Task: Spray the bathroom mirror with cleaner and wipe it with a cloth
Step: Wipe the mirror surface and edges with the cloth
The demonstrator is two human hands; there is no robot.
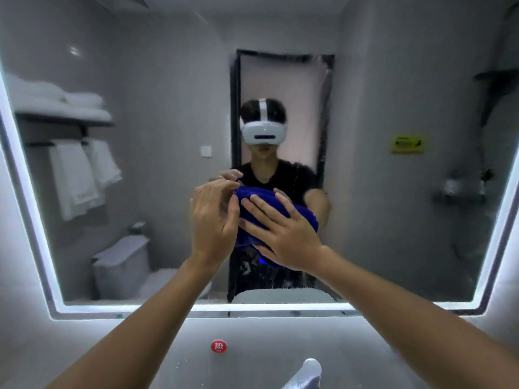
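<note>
A large bathroom mirror (157, 192) with a lit white border fills the wall in front of me. Against its middle sits a bunched dark blue cloth (251, 196). My right hand (283, 230) lies flat over the cloth with fingers spread, pressing it to the glass. My left hand (214, 223) is just left of the cloth, fingers curled at its upper edge. Wet streaks show on the glass around and below the cloth. No spray bottle is in view.
The faucet tip (307, 373) pokes up at the bottom edge, with a round red sticker (218, 346) on the wall below the mirror. The mirror reflects a person, a toilet, hanging white towels and a dark door frame.
</note>
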